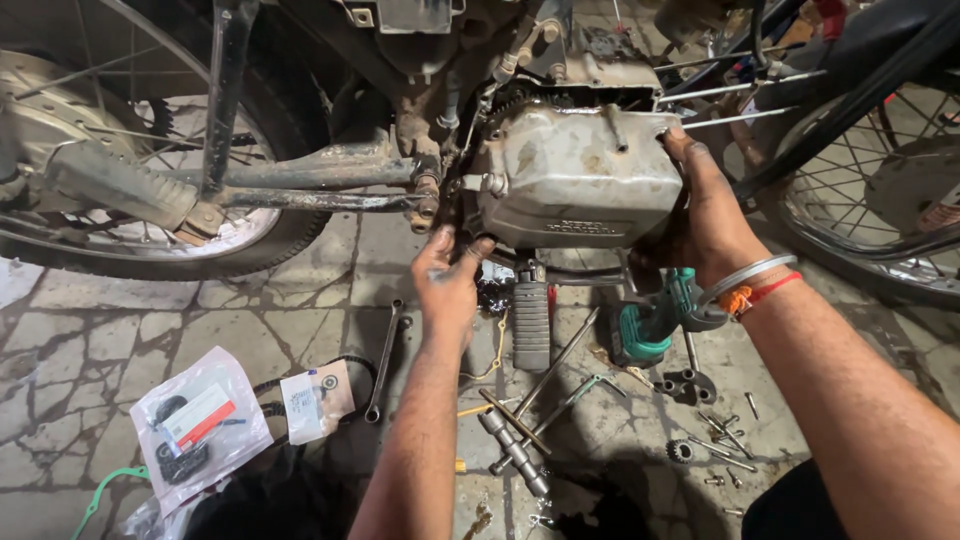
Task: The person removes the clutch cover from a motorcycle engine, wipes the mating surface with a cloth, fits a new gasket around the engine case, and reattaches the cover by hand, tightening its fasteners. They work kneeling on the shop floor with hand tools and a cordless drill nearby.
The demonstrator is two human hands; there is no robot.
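Observation:
A dirty silver engine side cover [575,175] sits on a motorcycle's engine at the top middle. My left hand [448,280] is under its lower left corner, greasy fingers curled up against the cover's edge. My right hand [705,215] grips the cover's right side, thumb on the top corner. A metal bangle and a red thread sit on that wrist. A black footrest [531,322] hangs below the cover, between my arms.
The rear wheel [130,150] is at the left and another bike's spoked wheel [880,210] at the right. On the cracked stone floor lie a spanner [384,362], a T-handle tool [515,440], a green power tool [650,325], several bolts [725,435] and plastic parts bags [200,420].

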